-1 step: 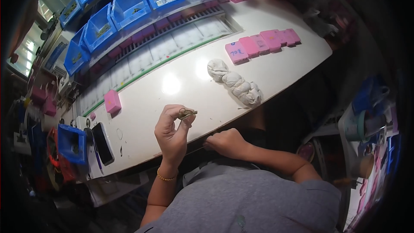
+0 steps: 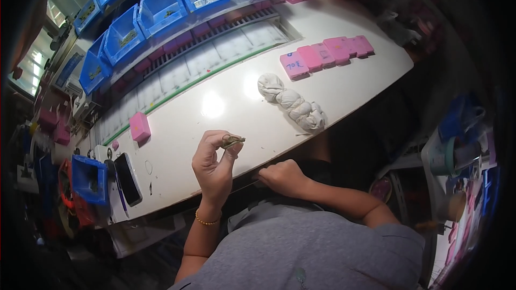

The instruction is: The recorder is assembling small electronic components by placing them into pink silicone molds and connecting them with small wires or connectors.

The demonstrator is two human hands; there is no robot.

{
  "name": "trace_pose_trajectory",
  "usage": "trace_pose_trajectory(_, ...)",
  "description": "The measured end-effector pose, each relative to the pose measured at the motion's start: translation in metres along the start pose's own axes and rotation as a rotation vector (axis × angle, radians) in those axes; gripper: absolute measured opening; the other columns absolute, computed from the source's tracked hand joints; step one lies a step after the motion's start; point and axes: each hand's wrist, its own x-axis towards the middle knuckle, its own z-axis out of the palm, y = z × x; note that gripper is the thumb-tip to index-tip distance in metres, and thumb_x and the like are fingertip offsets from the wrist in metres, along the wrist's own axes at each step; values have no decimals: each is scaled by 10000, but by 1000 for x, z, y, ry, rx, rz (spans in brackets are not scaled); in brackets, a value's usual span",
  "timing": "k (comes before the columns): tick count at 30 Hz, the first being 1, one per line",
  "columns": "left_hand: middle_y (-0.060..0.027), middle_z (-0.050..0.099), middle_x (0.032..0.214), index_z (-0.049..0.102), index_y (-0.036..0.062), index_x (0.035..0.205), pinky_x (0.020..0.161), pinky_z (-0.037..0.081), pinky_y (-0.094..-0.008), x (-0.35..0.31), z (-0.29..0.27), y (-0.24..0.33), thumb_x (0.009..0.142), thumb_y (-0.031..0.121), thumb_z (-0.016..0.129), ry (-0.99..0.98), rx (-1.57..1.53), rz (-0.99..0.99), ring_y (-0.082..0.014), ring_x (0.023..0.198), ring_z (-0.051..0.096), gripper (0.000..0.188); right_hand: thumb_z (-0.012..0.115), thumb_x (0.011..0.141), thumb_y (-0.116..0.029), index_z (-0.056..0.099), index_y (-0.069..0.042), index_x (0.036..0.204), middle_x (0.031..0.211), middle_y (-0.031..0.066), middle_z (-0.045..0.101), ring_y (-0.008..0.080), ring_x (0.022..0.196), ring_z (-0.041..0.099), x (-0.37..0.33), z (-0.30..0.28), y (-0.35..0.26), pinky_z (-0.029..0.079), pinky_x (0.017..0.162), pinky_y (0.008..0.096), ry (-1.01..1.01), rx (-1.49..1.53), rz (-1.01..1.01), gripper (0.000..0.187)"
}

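Above the white table (image 2: pixel 177 145), my left hand (image 2: pixel 211 161) is raised, thumb and fingers pinching a small brownish-green, metal-looking piece (image 2: pixel 232 140). Its exact kind is too small to make out. Lower and to the right, at the table's front edge, my right hand (image 2: pixel 285 177) is closed with the fingers curled under. Whatever it may hold is hidden. A twisted, knotted white cloth (image 2: pixel 297 106) lies on the table beyond my right hand.
Pink blocks (image 2: pixel 325 55) stand in a row at the far right; another pink block (image 2: pixel 140 127) sits left. A phone (image 2: pixel 128 178) lies near a blue bin (image 2: pixel 90 179). Blue bins (image 2: pixel 161 11) holding small pieces line a rack at the back.
My right hand has shifted very slightly to the right. My left hand still pinches the small piece in nearly the same place.
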Motion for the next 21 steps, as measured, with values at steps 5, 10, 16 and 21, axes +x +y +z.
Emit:
trace_pose_trajectory(5, -83, 609, 982, 627, -25, 987, 698, 493, -245, -2, 0, -4, 906, -50, 664, 11, -19, -5, -133, 865, 584, 92, 722, 888, -260, 709, -90, 826, 592, 66, 632, 253, 533, 641, 2, -8, -6, 503, 508, 357, 97, -18, 25, 182)
trace_pose_trajectory(10, -87, 617, 995, 628, -20, 980, 682, 496, -246, -3, -4, -5, 877, -74, 685, 10, 181, 110, -136, 867, 592, 129, 778, 833, -153, 737, -77, 1000, 685, 60, 629, 214, 581, 609, 25, -58, -17, 482, 531, 325, 486, 323, -65, 188)
trace_pose_trajectory(16, -97, 654, 889, 648, -20, 938, 697, 501, -260, 6, 0, 2, 769, -120, 742, 26, 373, 272, -148, 805, 614, 217, 745, 843, -39, 671, -36, 1212, 946, 85, 683, 166, 755, 626, 64, -86, -20, 506, 623, 265, 498, 442, -222, 376)
trace_pose_trajectory(21, -96, 678, 873, 704, 7, 916, 576, 491, -247, 13, -4, -4, 737, -78, 793, 69, 457, 338, -124, 662, 606, 217, 754, 841, -59, 693, -52, 1142, 946, 71, 684, 171, 803, 644, 79, -81, -12, 526, 644, 289, 437, 537, -220, 308)
